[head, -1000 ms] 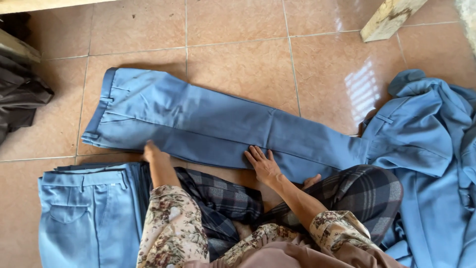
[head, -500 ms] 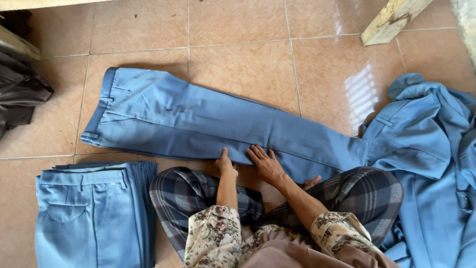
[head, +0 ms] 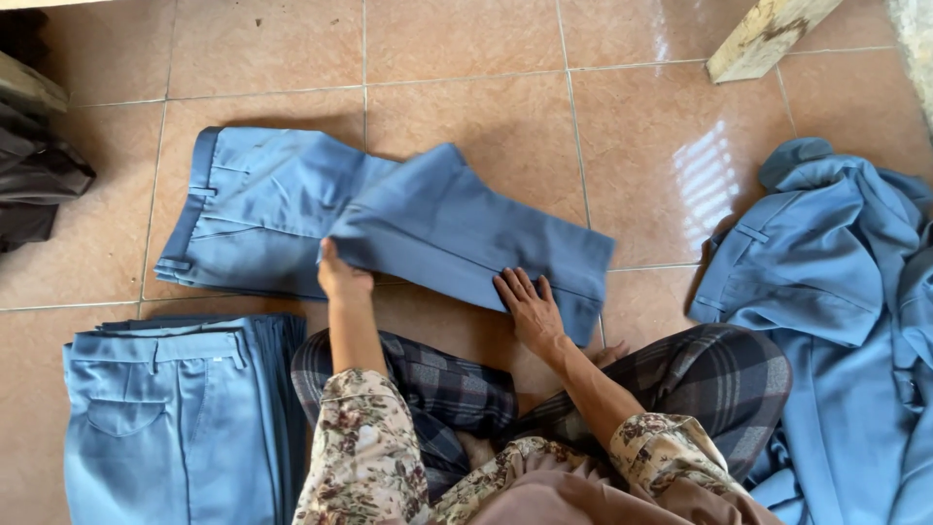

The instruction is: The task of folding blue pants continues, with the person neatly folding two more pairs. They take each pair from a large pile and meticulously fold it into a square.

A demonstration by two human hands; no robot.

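Blue trousers (head: 292, 209): legs just folded over; my left hand (head: 342, 277) clamps the hem (right hand (head: 530, 306) flat, open, pinning the fold).

We see a stack of folded blue trousers (head: 170, 418) on the tiled floor (head: 466, 49) at lower left. A loose heap of blue clothes (head: 836, 321) lies at right. Dark clothes (head: 34, 180) sit at the left edge, and a pale wooden plank (head: 768, 34) crosses the upper right corner.
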